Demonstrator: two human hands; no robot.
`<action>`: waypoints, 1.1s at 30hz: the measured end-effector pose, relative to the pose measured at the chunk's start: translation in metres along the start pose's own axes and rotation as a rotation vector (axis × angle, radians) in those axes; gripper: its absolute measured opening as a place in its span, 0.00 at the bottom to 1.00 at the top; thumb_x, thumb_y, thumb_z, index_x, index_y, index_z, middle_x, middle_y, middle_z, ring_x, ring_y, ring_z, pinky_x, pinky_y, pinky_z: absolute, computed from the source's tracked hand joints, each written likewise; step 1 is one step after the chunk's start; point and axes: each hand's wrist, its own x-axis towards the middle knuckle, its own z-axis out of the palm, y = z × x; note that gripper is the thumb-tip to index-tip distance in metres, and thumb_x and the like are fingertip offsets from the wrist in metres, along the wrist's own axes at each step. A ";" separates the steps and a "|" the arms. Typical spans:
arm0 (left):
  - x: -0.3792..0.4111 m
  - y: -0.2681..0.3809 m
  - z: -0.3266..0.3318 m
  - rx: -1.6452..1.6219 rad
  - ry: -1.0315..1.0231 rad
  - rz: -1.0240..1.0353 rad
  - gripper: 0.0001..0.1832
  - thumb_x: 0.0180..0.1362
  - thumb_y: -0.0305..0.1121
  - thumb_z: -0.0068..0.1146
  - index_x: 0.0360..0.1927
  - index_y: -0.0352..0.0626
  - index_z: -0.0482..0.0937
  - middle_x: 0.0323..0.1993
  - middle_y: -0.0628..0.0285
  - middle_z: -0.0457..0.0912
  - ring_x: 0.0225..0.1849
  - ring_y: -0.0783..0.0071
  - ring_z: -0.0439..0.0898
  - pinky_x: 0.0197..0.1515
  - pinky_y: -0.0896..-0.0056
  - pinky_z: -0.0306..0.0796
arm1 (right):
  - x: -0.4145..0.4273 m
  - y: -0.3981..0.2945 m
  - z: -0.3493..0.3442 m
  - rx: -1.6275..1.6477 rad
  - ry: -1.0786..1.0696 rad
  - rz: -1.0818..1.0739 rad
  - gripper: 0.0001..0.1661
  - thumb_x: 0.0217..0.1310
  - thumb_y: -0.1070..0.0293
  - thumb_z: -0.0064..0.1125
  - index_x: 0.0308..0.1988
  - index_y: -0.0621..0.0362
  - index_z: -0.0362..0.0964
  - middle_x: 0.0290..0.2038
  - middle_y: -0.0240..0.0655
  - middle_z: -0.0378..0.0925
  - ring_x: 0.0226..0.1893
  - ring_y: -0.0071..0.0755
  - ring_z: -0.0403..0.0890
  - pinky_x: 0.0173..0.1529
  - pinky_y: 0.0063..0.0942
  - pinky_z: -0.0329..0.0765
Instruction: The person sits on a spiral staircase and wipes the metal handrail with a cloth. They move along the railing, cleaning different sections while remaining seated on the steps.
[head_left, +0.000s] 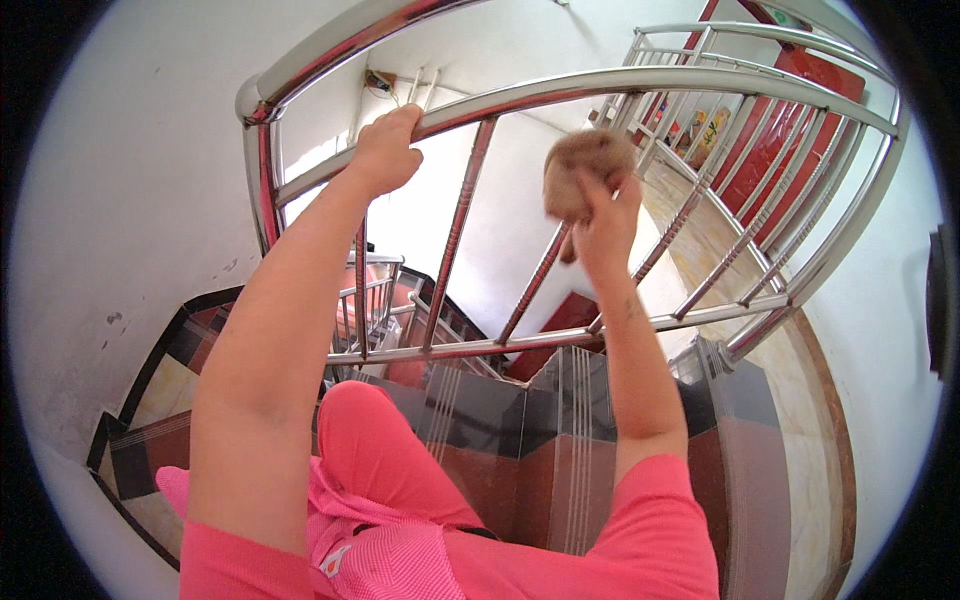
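My left hand (386, 152) is closed around the lower handrail bar (517, 97) of a stainless steel stair railing. In my right hand (609, 229) is a bunched brown cloth (583, 169), slightly blurred. The cloth is in front of the railing, by a slanting twisted metal baluster (536, 285); whether it touches the metal I cannot tell. Another baluster (459, 232) stands between my two hands. Above my left hand runs the thicker top handrail (352, 45), which ends in a rounded metal corner at the left.
Stairs with black and reddish-brown treads (480, 480) descend below me. A lower flight's railing (375, 292) shows through the bars. Right of the railing is a marble-patterned landing (675, 202) with a red door (795, 135) and several bags (709, 135). A white wall (127, 195) bounds the left.
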 end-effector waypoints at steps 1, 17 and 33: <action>-0.001 0.000 -0.001 -0.006 0.019 0.003 0.23 0.43 0.26 0.54 0.47 0.39 0.68 0.46 0.49 0.75 0.50 0.50 0.72 0.53 0.56 0.65 | -0.022 -0.004 0.004 0.021 -0.062 0.043 0.27 0.40 0.82 0.61 0.46 0.54 0.76 0.45 0.46 0.67 0.46 0.49 0.69 0.52 0.37 0.68; 0.001 -0.009 -0.002 -0.045 0.041 0.052 0.21 0.42 0.25 0.54 0.44 0.40 0.67 0.41 0.50 0.75 0.47 0.49 0.72 0.49 0.54 0.65 | 0.041 0.011 -0.024 -0.029 0.039 -0.136 0.22 0.39 0.75 0.62 0.41 0.46 0.78 0.38 0.37 0.68 0.41 0.47 0.69 0.45 0.38 0.72; 0.004 -0.028 0.016 -0.043 0.147 0.110 0.24 0.42 0.23 0.53 0.48 0.38 0.68 0.44 0.47 0.75 0.48 0.48 0.72 0.53 0.55 0.65 | -0.173 -0.008 0.012 0.022 -0.468 -0.271 0.13 0.44 0.66 0.56 0.35 0.44 0.78 0.38 0.34 0.69 0.42 0.42 0.70 0.48 0.36 0.73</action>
